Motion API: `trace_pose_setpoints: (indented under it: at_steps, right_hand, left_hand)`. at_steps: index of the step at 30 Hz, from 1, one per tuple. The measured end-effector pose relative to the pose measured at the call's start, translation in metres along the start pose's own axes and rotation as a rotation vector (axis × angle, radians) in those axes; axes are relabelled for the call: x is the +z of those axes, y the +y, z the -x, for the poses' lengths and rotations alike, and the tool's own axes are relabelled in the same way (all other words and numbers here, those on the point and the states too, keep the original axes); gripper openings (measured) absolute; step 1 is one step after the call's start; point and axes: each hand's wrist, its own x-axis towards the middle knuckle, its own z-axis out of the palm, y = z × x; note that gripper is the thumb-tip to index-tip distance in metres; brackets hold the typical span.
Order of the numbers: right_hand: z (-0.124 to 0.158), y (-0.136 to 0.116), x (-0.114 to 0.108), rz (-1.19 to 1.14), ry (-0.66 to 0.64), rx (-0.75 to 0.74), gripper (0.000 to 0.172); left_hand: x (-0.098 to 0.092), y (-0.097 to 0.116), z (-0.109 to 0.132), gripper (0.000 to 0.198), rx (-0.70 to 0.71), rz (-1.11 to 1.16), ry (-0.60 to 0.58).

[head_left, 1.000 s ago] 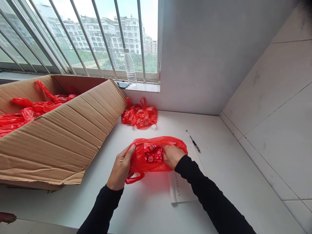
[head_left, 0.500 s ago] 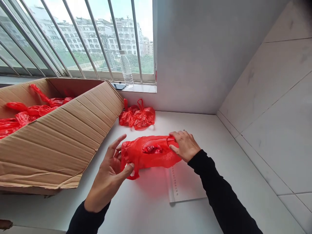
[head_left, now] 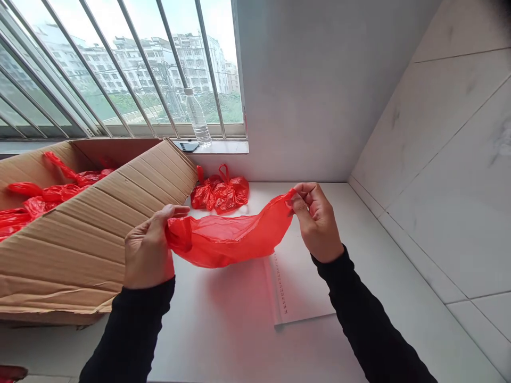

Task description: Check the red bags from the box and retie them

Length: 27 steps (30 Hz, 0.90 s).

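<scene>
A thin red plastic bag (head_left: 227, 242) is stretched sideways between my two hands, above the white table. My left hand (head_left: 149, 247) grips its left end, thumb and fingers closed around the gathered plastic. At the upper right, my right hand (head_left: 315, 215) pinches the other end of the bag between thumb and fingers. The bag's contents are hidden in this view. Beneath its right part lies a white spiral-bound notebook (head_left: 303, 292), partly covered by the bag and my right forearm.
Tied red bags (head_left: 223, 191) sit at the back by the wall. A large cardboard box (head_left: 99, 234) holding more red bags takes up the left. On the sill stand a clear water bottle (head_left: 197, 119) and a dark phone (head_left: 187, 146). A tiled wall (head_left: 447, 186) bounds the right.
Both hands have moved apart and up, pulling the bag long. My left hand has closed on its end. The opening with dark-red packets inside no longer shows. The view has shifted slightly.
</scene>
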Motion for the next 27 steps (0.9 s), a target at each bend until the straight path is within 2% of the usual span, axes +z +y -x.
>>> trace_pose_setpoints:
  at_steps: [2,4,7,9,11,14,15,17,18,19,21,24,26,27]
  right_hand:
    - [0.000,0.000,0.001,-0.035,0.016,-0.008,0.014]
    - [0.000,-0.001,0.002,-0.105,0.000,0.017,0.014]
    - [0.004,-0.005,0.004,-0.153,-0.076,0.069,0.017]
    - [0.007,-0.009,0.006,-0.068,-0.142,0.067,0.021]
    - [0.011,-0.011,0.007,0.091,-0.291,0.037,0.025]
    - [0.016,-0.004,0.010,0.415,-0.683,-0.069,0.056]
    - [0.017,0.001,0.012,0.521,-0.818,-0.112,0.061]
    - [0.018,0.011,0.017,0.661,-1.013,-0.170,0.046]
    - [0.018,0.014,0.019,0.674,-1.054,-0.173,0.036]
    - [0.018,0.017,0.021,0.653,-1.045,-0.155,0.027]
    - [0.015,0.017,0.023,0.541,-0.908,-0.080,0.017]
    - [0.006,0.015,0.019,0.352,-0.632,0.041,0.003]
    - [0.000,0.015,0.013,0.234,-0.530,0.102,0.013]
    - [-0.002,0.016,0.010,0.170,-0.508,0.135,0.016]
  left_hand:
    - [0.014,0.009,-0.002,0.023,-0.219,0.213,-0.161]
    - [0.026,0.014,-0.001,0.029,-0.325,0.304,-0.344]
    - [0.040,0.012,0.007,0.047,-0.285,0.239,-0.601]
    - [0.049,0.006,0.012,0.058,-0.194,0.147,-0.707]
    - [0.059,-0.002,0.016,0.058,-0.139,0.108,-0.736]
    - [0.071,-0.012,0.015,0.041,-0.118,0.180,-0.691]
    - [0.072,-0.014,0.014,0.037,-0.115,0.204,-0.672]
    - [0.069,-0.016,0.013,0.032,-0.101,0.219,-0.661]
    - [0.064,-0.016,0.013,0.030,-0.089,0.202,-0.669]
    - [0.058,-0.015,0.013,0.029,-0.069,0.170,-0.686]
    - [0.044,-0.011,0.018,0.034,-0.028,0.047,-0.768]
    - [0.030,-0.004,0.025,0.063,0.053,-0.211,-1.007]
    - [0.031,-0.002,0.027,0.081,0.194,-0.331,-1.135]
    - [0.035,-0.002,0.026,0.080,0.281,-0.362,-1.145]
